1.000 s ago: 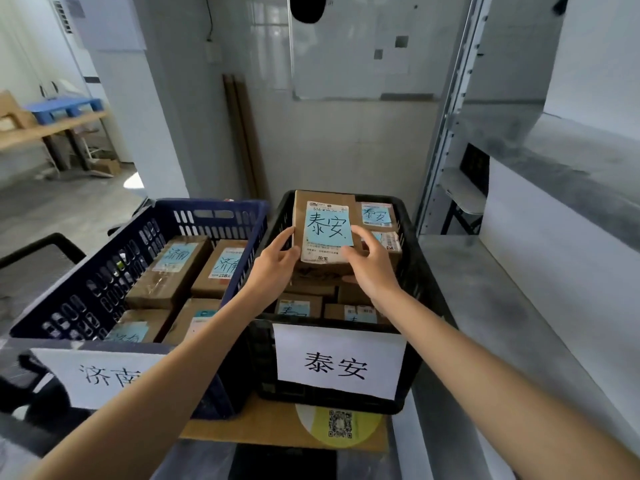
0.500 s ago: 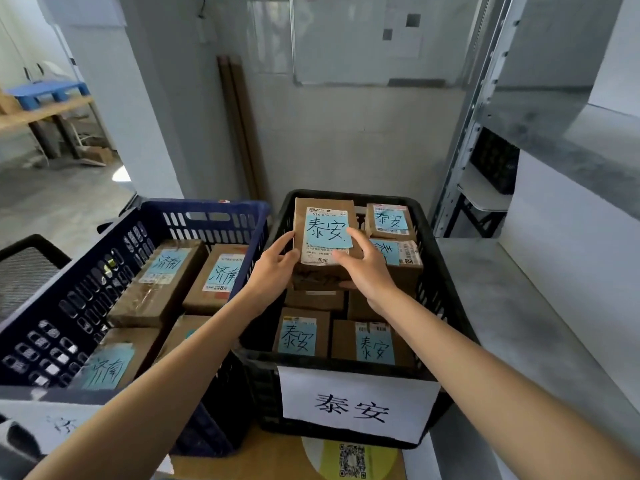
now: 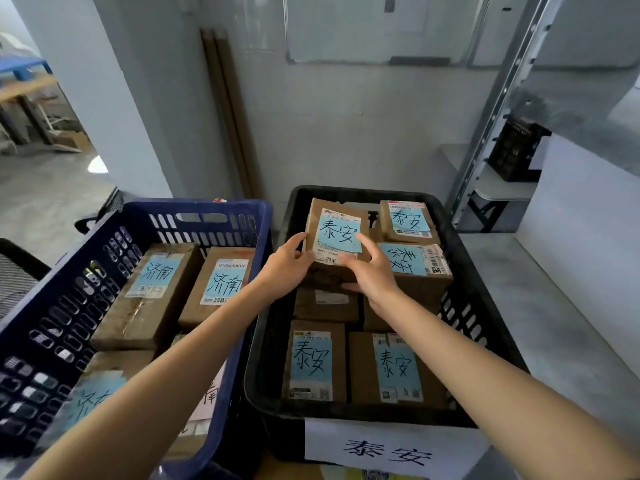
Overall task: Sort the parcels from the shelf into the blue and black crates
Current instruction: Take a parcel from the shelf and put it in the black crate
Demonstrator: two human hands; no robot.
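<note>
A brown cardboard parcel (image 3: 337, 230) with a blue handwritten label sits tilted at the back left of the black crate (image 3: 485, 327), on top of other parcels. My left hand (image 3: 285, 268) grips its left side. Its front right corner is held by my right hand (image 3: 372, 271), with the thumb on the label. Several more blue-labelled parcels (image 3: 398, 368) fill the black crate. The blue crate (image 3: 221, 209) to the left holds several parcels (image 3: 225, 282) with a different label.
A white paper sign (image 3: 391, 448) hangs on the black crate's front. The grey metal shelf (image 3: 568, 327) runs along the right with an upright post (image 3: 491, 109). A white tiled wall stands right behind both crates. Open floor lies at far left.
Both hands have lowered the parcel deeper into the black crate's back left. The camera has moved closer and tipped down over the crates.
</note>
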